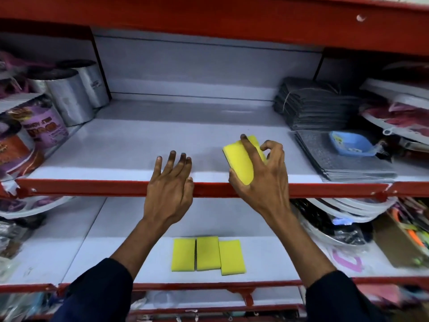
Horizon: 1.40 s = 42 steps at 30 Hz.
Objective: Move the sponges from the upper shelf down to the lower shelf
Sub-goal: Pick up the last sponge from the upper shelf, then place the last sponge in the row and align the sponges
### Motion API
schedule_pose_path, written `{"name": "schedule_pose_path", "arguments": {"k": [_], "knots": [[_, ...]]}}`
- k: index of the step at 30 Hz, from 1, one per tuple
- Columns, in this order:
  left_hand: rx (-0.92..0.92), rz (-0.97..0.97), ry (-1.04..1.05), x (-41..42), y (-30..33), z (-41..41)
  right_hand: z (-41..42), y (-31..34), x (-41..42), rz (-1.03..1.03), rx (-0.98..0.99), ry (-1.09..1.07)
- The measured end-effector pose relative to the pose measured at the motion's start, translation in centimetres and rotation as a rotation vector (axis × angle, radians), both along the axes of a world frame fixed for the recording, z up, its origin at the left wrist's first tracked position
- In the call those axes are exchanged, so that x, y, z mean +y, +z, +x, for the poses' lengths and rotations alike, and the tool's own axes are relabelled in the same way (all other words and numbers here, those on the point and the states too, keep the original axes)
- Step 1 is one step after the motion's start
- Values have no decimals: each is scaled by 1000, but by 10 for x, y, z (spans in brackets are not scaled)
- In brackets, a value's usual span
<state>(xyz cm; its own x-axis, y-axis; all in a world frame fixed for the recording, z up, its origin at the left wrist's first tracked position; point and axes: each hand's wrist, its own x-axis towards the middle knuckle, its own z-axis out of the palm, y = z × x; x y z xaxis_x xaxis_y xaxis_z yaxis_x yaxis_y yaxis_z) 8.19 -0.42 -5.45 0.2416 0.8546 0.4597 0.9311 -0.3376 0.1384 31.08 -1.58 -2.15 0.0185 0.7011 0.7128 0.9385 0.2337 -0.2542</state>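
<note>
My right hand (262,180) grips a yellow sponge (239,159) with a dark underside, held tilted just above the front of the upper shelf (139,145). My left hand (169,191) hovers open over the red front rail of that shelf, fingers spread, holding nothing. On the lower shelf (97,252) three yellow sponges (207,254) lie flat side by side in a row, close to its front edge and between my forearms.
Silver tape rolls (69,94) and purple cans (44,126) crowd the upper shelf's left end. Grey scouring pads (318,103), flat grey packs and a blue tray (350,144) fill its right end. Plates and packaged goods sit at both ends of the lower shelf.
</note>
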Motion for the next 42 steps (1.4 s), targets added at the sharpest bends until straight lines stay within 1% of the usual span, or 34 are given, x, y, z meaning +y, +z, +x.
{"name": "schedule_pose_path", "arguments": {"k": [2, 4, 6, 7, 8, 10, 13, 15, 23, 25, 28, 31, 33, 36, 38, 40, 42], "knots": [[7, 5, -2, 0, -1, 1, 8, -21, -16, 53, 35, 33], [15, 6, 5, 0, -1, 1, 18, -51, -29, 150, 42, 107], [19, 7, 8, 1, -1, 2, 30, -87, -39, 218, -4, 148], [15, 10, 11, 1, -1, 2, 37, -107, -42, 214, -32, 153], [11, 13, 12, 1, -1, 2, 43, -127, -46, 178, -49, 150], [8, 22, 11, 0, -3, 3, 53, -165, -51, 18, -44, 110], [11, 35, 19, 0, -4, 2, 56, -205, -54, -303, 35, -50], [13, 36, 27, 0, -6, 2, 55, -224, -52, -452, 62, -154], [1, 29, 67, -1, -7, 5, 51, -269, -51, -819, 94, -331], [8, 35, 78, -1, -8, 6, 52, -273, -53, -867, 83, -324], [10, 88, 66, -4, -18, 7, 54, -273, -57, -872, 79, -305], [-60, 167, -19, -17, -39, 13, 60, -268, -61, -826, 103, -256], [-100, 174, -90, -31, -60, 22, 65, -266, -64, -763, 127, -179], [-72, 105, -221, -54, -104, 39, 73, -267, -66, -682, 155, -54], [-26, -3, -314, -69, -136, 51, 77, -264, -64, -731, 99, 16], [5, -168, -360, -79, -162, 62, 83, -263, -61, -833, 29, 99], [22, -403, -342, -79, -182, 72, 89, -262, -57, -925, -45, 155]]}}
